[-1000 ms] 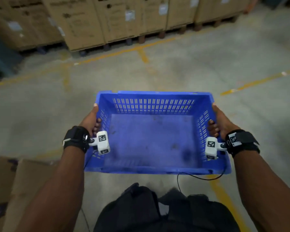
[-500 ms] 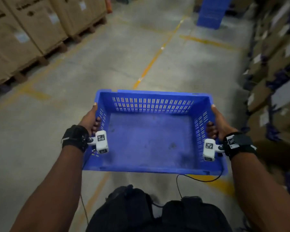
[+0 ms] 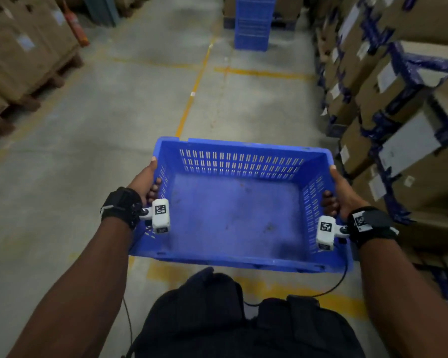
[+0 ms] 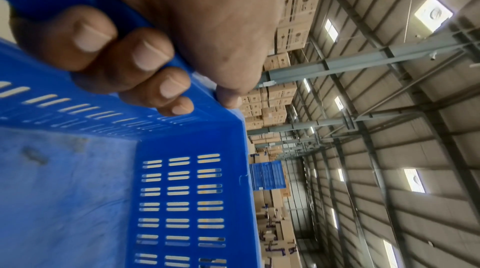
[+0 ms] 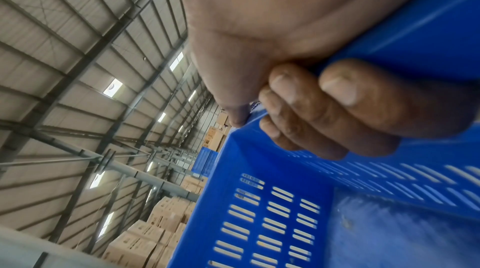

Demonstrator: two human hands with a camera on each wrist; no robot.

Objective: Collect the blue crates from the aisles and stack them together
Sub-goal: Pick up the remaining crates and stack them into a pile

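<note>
An empty blue slotted crate [image 3: 238, 215] is carried at waist height in front of me. My left hand [image 3: 146, 180] grips its left rim, thumb along the top and fingers [image 4: 145, 54] curled inside the wall [image 4: 182, 200]. My right hand [image 3: 339, 192] grips the right rim the same way, fingers [image 5: 335, 95] wrapped over the edge of the crate [image 5: 259, 210]. Far down the aisle stands a tall stack of blue crates [image 3: 252, 21], also visible as a stack of blue crates [image 4: 267, 175] in the left wrist view and a stack of blue crates [image 5: 205, 160] in the right wrist view.
Cardboard boxes on wooden pallets [image 3: 23, 55] line the left side. Taped cardboard boxes [image 3: 393, 104] on racks crowd the right side, close to the crate. A red fire extinguisher [image 3: 75, 24] stands at the far left. Yellow floor lines [image 3: 192, 94] run along the concrete aisle.
The view has swung right along the aisle: the pallet boxes slid to the left, the right-side racks came in, and the blue crate stack is now nearer and ahead. Both hands hold the crate as before.
</note>
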